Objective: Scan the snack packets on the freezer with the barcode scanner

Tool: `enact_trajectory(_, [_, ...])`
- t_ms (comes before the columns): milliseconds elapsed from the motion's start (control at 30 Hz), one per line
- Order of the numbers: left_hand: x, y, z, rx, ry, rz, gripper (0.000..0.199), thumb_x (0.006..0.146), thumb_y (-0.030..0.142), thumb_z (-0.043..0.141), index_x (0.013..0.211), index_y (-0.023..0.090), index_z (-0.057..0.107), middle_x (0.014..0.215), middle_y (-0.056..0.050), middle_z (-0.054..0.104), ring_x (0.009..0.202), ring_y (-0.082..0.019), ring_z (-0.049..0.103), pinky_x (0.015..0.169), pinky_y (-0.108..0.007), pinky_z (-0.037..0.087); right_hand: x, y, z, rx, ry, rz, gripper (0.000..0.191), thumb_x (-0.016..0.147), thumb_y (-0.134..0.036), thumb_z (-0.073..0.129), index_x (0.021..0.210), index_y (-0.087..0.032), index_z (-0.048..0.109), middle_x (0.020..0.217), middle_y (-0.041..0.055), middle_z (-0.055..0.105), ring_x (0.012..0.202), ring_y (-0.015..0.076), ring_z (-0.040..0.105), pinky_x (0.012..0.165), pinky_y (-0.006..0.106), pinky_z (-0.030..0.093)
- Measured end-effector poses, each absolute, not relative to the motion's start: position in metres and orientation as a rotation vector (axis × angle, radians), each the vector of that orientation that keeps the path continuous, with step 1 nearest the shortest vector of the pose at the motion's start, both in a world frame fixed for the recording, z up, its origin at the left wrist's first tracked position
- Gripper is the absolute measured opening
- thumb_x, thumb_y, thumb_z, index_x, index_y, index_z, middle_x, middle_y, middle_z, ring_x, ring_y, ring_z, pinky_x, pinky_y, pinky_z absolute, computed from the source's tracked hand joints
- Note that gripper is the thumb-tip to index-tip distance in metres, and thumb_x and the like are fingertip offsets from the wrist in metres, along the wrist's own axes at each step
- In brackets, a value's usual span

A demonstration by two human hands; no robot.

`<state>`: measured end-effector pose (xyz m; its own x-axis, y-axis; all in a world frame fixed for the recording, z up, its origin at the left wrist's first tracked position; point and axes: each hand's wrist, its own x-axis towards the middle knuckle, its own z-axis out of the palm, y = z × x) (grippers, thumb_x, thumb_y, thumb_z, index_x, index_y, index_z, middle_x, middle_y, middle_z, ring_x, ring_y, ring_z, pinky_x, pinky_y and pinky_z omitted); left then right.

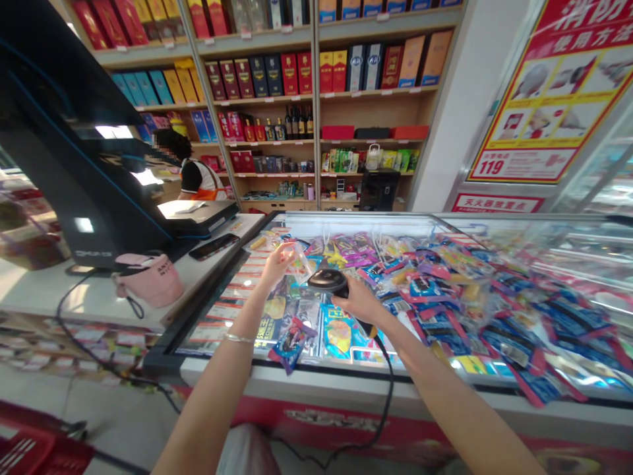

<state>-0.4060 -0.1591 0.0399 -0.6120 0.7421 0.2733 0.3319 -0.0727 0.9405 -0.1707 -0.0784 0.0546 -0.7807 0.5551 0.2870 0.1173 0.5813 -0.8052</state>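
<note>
My right hand [360, 300] is wrapped round the handle of a black barcode scanner [326, 280], whose head points left. A cable runs down from it past the freezer's front edge. Just left of the scanner, the closed fingers of my left hand [281, 261] pinch a small clear plastic packet [302, 264]; its contents are too blurred to make out. Beneath both hands is the glass top of a chest freezer [227, 375]. On that glass, near the front, lies a blue and purple snack packet [293, 343]. Many similar packets [445, 310] are heaped to the right.
On the left counter stand a black checkout terminal [93, 171], a pink bag-like container [152, 280] and a dark phone [214, 247]. A person in an orange apron [200, 178] is behind the counter. Shelves of boxed goods [270, 76] line the back wall. A dark cable [91, 359] hangs at left.
</note>
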Motion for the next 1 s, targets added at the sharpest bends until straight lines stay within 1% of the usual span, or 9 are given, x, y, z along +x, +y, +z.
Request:
enact_trajectory(67, [-0.406, -0.159, 0.04, 1.148, 1.858, 1.742, 0.054, 0.07, 0.042, 0.068, 0.119, 0.021, 0.059, 0.067, 0.003, 0.05, 0.064, -0.014, 0.057, 0.054, -0.026, 0.055, -0.171, -0.078, 0.055, -0.541, -2.285, 1.125, 0.031, 0.061, -0.013, 0.066, 0.091, -0.02, 0.067, 0.079, 0.0024, 0.069, 0.072, 0.0221, 0.062, 0.063, 0.027, 0.044])
enact_trajectory(167, [-0.407, -0.157, 0.038, 1.135, 1.852, 1.728, 0.056, 0.068, 0.043, 0.07, 0.118, 0.02, 0.059, 0.067, 0.003, 0.052, 0.065, -0.014, 0.059, 0.054, -0.025, 0.055, -0.171, -0.076, 0.053, -0.561, -2.26, 1.2, 0.023, 0.062, -0.013, 0.065, 0.084, -0.019, 0.065, 0.062, -0.0005, 0.064, 0.058, 0.019, 0.06, 0.054, 0.025, 0.042])
enact_trajectory(267, [-0.408, -0.158, 0.037, 1.097, 1.825, 1.715, 0.063, 0.064, 0.046, 0.073, 0.119, 0.019, 0.057, 0.071, 0.002, 0.057, 0.067, -0.015, 0.061, 0.056, -0.027, 0.056, -0.171, -0.076, 0.052, -0.573, -2.223, 1.349, 0.016, 0.064, -0.014, 0.062, 0.079, -0.02, 0.062, 0.048, -0.0043, 0.058, 0.042, 0.0152, 0.054, 0.045, 0.024, 0.04])
enact_trajectory(367, [-0.406, -0.162, 0.039, 1.02, 1.781, 1.757, 0.069, 0.062, 0.05, 0.074, 0.121, 0.019, 0.055, 0.076, 0.0, 0.062, 0.069, -0.016, 0.063, 0.058, -0.029, 0.056, -0.171, -0.075, 0.058, -0.527, -2.099, 1.572, 0.002, 0.066, -0.018, 0.058, 0.066, -0.02, 0.059, 0.041, -0.0045, 0.053, 0.035, 0.0122, 0.047, 0.04, 0.022, 0.038])
enact_trajectory(500, [-0.399, -0.166, 0.057, 0.987, 1.808, 1.841, 0.071, 0.059, 0.056, 0.074, 0.117, 0.019, 0.057, 0.082, -0.004, 0.065, 0.071, -0.018, 0.066, 0.057, -0.028, 0.056, -0.159, -0.068, 0.084, -0.446, -1.823, 1.783, 0.012, 0.067, -0.025, 0.057, 0.058, -0.018, 0.058, 0.042, -0.0019, 0.052, 0.036, 0.0109, 0.046, 0.038, 0.022, 0.038])
enact_trajectory(600, [-0.383, -0.161, 0.082, 1.065, 1.823, 1.851, 0.069, 0.059, 0.056, 0.074, 0.115, 0.019, 0.058, 0.088, -0.005, 0.068, 0.074, -0.019, 0.067, 0.057, -0.027, 0.055, -0.133, -0.058, 0.111, -0.412, -1.709, 1.72, 0.011, 0.066, -0.027, 0.06, 0.06, -0.018, 0.058, 0.044, -0.0018, 0.053, 0.036, 0.0107, 0.047, 0.038, 0.022, 0.039])
enact_trajectory(733, [-0.34, -0.137, 0.116, 1.184, 1.774, 1.821, 0.066, 0.061, 0.05, 0.075, 0.116, 0.017, 0.059, 0.085, -0.005, 0.069, 0.073, -0.019, 0.068, 0.056, -0.025, 0.054, -0.078, -0.039, 0.134, -0.445, -1.617, 1.605, 0.013, 0.068, -0.03, 0.062, 0.065, -0.017, 0.06, 0.044, -0.0017, 0.053, 0.038, 0.0102, 0.048, 0.038, 0.021, 0.039])
enact_trajectory(867, [-0.285, -0.103, 0.138, 1.24, 1.635, 1.808, 0.065, 0.064, 0.045, 0.074, 0.12, 0.017, 0.057, 0.085, -0.005, 0.071, 0.074, -0.019, 0.069, 0.057, -0.025, 0.054, -0.013, -0.018, 0.136, -0.492, -1.445, 1.565, 0.015, 0.065, -0.028, 0.065, 0.073, -0.016, 0.06, 0.054, -0.0007, 0.058, 0.04, 0.0096, 0.049, 0.038, 0.021, 0.041])
enact_trajectory(1000, [-0.232, -0.068, 0.142, 1.31, 1.554, 1.806, 0.064, 0.068, 0.043, 0.072, 0.125, 0.019, 0.053, 0.078, -0.003, 0.069, 0.07, -0.017, 0.067, 0.056, -0.023, 0.053, 0.046, -0.004, 0.124, -0.585, -1.274, 1.538, 0.019, 0.063, -0.026, 0.066, 0.078, -0.017, 0.059, 0.059, -0.0016, 0.06, 0.04, 0.0091, 0.048, 0.036, 0.021, 0.04])
